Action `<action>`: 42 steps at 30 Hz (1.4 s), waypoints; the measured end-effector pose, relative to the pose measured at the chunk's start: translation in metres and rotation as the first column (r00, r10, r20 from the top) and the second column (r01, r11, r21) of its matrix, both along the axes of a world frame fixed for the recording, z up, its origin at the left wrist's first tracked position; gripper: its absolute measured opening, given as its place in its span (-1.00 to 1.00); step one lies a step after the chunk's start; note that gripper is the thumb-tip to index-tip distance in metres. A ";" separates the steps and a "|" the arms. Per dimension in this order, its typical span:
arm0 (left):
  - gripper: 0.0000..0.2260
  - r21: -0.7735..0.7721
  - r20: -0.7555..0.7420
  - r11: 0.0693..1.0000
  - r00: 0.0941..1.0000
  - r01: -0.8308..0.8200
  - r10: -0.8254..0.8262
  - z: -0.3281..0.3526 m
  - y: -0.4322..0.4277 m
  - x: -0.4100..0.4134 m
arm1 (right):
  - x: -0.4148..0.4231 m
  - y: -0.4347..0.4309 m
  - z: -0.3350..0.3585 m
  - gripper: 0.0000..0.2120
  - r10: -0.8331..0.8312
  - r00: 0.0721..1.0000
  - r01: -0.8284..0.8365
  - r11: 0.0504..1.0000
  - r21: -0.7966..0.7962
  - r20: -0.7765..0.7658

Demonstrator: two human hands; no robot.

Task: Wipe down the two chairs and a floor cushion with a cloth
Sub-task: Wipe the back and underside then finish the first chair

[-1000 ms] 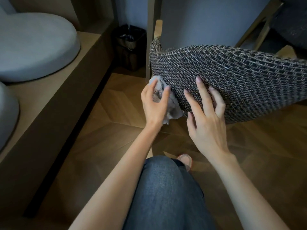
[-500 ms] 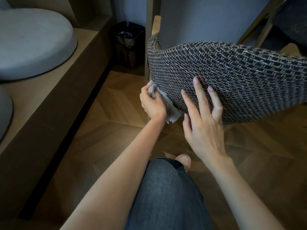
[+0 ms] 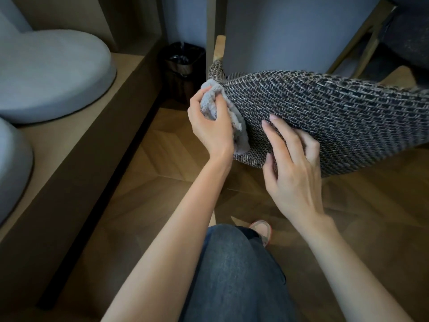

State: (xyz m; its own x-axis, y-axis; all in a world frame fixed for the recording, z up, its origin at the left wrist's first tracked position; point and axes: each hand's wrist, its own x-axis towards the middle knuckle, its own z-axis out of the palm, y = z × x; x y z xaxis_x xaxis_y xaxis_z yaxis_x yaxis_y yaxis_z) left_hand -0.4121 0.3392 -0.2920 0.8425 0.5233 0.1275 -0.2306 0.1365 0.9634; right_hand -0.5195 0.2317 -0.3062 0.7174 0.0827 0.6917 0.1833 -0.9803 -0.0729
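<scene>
At edge of woven chair [image 3: 336, 117], cloth [image 3: 209, 98] gripped by left hand [image 3: 211, 129], right hand [image 3: 294, 175] laid open; snagging risked if rubbed hard.

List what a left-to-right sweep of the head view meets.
Round grey cushion, black waste bin, left hand gripping the fluffy grey cloth, right hand resting on the woven dark chair back, slanted wooden legs of another chair.

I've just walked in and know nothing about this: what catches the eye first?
The dark woven chair fills the upper right, with the left hand gripping a grey cloth against its left edge and the right hand resting open on the weave. At left, a round grey cushion lies on a wooden ledge.
</scene>
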 end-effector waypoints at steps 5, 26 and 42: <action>-0.85 0.018 -0.111 0.999 0.993 -0.034 0.036 -0.024 0.000 0.021 | 0.006 -0.007 0.005 -0.54 0.034 0.999 -0.033 0.999 -0.022 0.035; -0.89 0.004 -0.157 0.999 0.987 0.035 -0.034 -0.018 0.021 0.070 | 0.008 -0.005 -0.002 -0.50 0.007 1.000 -0.007 0.999 -0.052 0.012; -0.84 -0.057 -0.298 0.962 0.915 0.265 -0.270 -0.010 0.025 0.008 | -0.004 -0.002 -0.001 -0.42 0.042 0.990 -0.043 0.999 -0.001 -0.137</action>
